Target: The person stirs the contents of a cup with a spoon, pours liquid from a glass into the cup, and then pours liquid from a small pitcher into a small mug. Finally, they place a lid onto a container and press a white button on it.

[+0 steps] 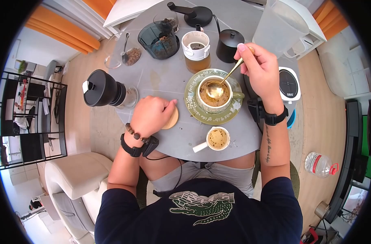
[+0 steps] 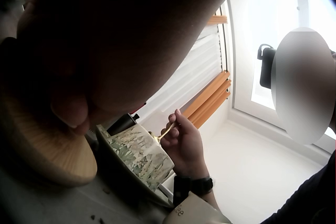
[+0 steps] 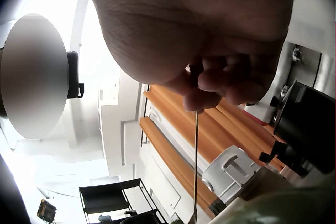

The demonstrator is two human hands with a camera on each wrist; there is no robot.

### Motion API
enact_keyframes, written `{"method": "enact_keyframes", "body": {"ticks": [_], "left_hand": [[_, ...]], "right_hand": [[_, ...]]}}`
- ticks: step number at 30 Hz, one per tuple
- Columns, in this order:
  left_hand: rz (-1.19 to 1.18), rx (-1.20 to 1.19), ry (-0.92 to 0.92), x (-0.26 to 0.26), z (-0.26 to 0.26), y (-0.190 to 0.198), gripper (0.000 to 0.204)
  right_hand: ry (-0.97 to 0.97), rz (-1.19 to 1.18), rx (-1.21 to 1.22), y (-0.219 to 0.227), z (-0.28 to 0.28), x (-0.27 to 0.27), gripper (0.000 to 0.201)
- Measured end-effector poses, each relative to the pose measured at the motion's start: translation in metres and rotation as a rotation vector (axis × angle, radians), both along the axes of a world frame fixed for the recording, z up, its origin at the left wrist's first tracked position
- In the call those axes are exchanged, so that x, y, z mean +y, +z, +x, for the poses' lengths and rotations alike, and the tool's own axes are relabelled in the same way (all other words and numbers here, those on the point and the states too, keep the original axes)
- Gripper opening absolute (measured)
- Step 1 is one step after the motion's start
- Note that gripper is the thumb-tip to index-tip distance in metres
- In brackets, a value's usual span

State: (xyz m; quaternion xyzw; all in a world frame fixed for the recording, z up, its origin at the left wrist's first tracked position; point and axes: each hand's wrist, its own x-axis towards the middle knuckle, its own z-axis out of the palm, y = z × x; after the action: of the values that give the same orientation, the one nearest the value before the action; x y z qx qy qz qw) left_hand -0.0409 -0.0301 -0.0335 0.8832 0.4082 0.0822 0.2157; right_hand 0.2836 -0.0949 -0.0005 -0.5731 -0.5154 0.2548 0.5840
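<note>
My right hand (image 1: 260, 69) pinches the upper end of a gold spoon (image 1: 234, 71) between thumb and fingers. The spoon slants down, its bowl over the brown, flecked drink in a patterned cup (image 2: 137, 153) with a green handle. That cup stands on a green saucer (image 1: 193, 110) with white lettering. To the left, my left hand (image 1: 151, 116) rests on a round wooden disc (image 2: 63, 155), fingers loosely curled and partly hidden in the head view. A small white cup (image 1: 218, 138) with a handle stands near the table's front edge, brown flecked foam inside.
Behind the saucer are a white-topped glass pot (image 1: 195, 46) of brown liquid and a black pot (image 1: 230, 44). A black grinder (image 1: 106, 89) lies at the left; a dark transparent container (image 1: 159, 40) stands farther back. At the right are a scale (image 1: 289, 83) and a clear pitcher (image 1: 281, 26).
</note>
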Motion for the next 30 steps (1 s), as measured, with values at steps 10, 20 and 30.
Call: {"method": "enact_keyframes", "body": {"ticks": [10,20,30], "left_hand": [[0.004,0.017,0.002,0.000,0.000,0.000,0.052],[0.012,0.010,-0.005,0.000,-0.001,-0.002,0.051],[-0.001,0.044,0.006,0.000,0.001,0.003,0.050]], "right_hand": [[0.008,-0.077,0.007,-0.001,0.004,0.003,0.036],[-0.023,-0.104,0.094,0.001,0.009,0.003,0.038],[-0.104,-0.025,0.436,-0.002,0.020,0.007,0.036]]}}
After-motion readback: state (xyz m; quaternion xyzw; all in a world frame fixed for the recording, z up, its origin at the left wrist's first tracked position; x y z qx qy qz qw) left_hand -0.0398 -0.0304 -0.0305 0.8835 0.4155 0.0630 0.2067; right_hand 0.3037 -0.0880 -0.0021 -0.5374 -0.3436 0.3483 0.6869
